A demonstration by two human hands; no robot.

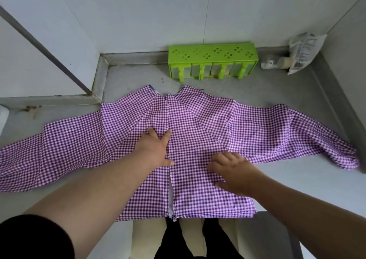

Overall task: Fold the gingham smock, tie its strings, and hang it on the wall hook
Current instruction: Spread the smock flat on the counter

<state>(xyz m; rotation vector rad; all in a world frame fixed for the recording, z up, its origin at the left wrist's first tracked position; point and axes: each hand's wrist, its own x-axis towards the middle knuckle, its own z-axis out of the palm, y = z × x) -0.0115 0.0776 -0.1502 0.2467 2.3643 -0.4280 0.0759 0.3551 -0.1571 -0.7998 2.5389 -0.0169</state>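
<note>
While it lies spread flat, head view: the purple-and-white gingham cotton smock (pixel 198 124) covers the grey counter (pixel 277 88), sleeves out to both sides, hem at the near edge.
Left hand (pixel 156 147): fingers straight, pressing the centre opening.
Right hand (pixel 231 171): fingers spread flat, pressing the right panel.
Handling: likely light, limp and prone to creasing; best pinched at sleeve ends or side edges.
Strings: none discernible.

One head-worn camera (wide-angle) looks steeply down, close over the grey counter (pixel 247 92).
</note>
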